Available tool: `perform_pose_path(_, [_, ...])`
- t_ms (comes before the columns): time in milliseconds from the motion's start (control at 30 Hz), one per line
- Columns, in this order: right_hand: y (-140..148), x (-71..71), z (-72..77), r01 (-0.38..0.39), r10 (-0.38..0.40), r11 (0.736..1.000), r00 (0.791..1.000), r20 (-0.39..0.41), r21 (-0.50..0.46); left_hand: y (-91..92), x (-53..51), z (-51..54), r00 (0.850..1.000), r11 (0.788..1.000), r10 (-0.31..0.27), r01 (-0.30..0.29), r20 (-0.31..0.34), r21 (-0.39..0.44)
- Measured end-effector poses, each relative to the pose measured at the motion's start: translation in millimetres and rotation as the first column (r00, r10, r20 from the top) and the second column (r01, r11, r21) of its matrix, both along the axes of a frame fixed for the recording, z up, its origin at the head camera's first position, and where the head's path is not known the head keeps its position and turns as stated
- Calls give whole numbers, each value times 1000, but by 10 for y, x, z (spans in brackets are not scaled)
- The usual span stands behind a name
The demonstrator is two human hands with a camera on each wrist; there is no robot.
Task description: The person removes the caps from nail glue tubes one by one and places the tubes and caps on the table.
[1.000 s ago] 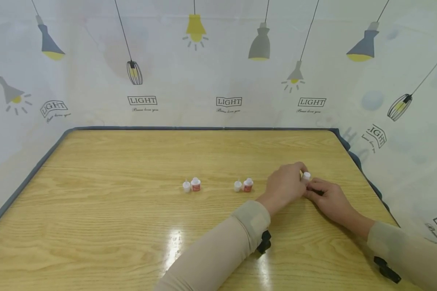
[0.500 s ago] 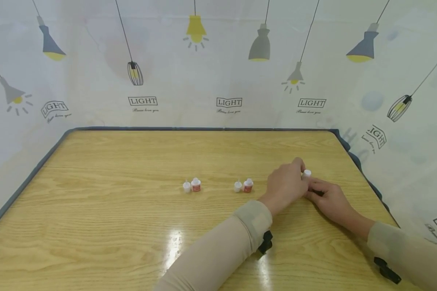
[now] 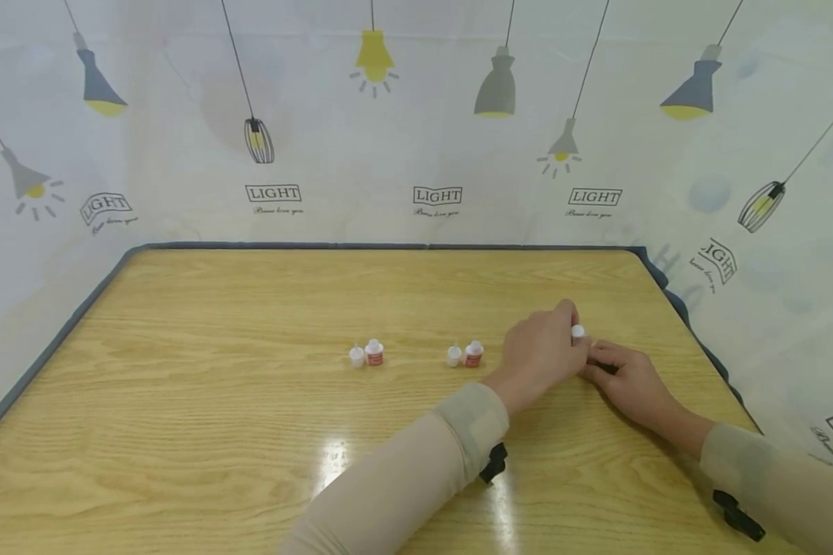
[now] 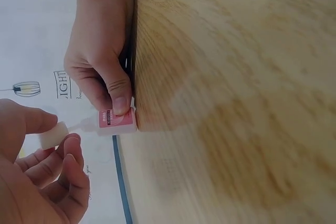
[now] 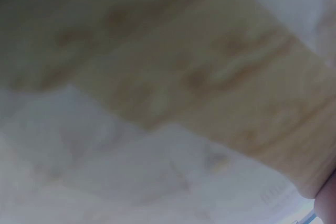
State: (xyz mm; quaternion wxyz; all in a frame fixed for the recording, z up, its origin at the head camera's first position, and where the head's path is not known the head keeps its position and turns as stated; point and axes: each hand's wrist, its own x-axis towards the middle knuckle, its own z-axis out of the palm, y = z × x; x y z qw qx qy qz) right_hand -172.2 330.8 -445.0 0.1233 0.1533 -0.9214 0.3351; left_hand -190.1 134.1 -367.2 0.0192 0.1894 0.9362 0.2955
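Note:
My left hand (image 3: 537, 351) pinches a white screw cap (image 4: 54, 135) between thumb and fingers. A thin pale stem runs from the cap to the mouth of a small white bottle with a red label (image 4: 116, 119). The bottle stands on the table, and my right hand (image 4: 102, 45) pinches it low down. In the head view the left hand hides the bottle; only the cap's white top (image 3: 578, 331) shows beside its fingers. The right wrist view is blurred, with just a bit of skin in its lower right corner.
Left of my hands stands a red-labelled bottle (image 3: 473, 354) with its stemmed cap (image 3: 454, 356) beside it. Farther left is another such bottle (image 3: 375, 353) and cap (image 3: 357, 357). All are on the wooden table (image 3: 215, 416), bordered by a printed curtain (image 3: 347, 139).
My left hand has risen slightly, then shifted a little left, with the cap between its fingers. The right hand has stayed in place. The other bottles and caps have not moved.

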Motion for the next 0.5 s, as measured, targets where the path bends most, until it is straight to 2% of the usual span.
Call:
perform_pose_path(167, [-16,-1,-12,-14,14,1000,999,-43,-3,-55,27,-11,999,1000,-29,29,-32,-5])
perform_pose_path(300, [-21,-2,-16,-12,12,1000,998,-67,7,-63,31,-14,1000,1000,-24,24,-20,-11])
perform_pose_path(500, [-26,-1,-15,-9,9,1000,999,-52,4,-60,22,-14,1000,1000,-9,9,14,-25])
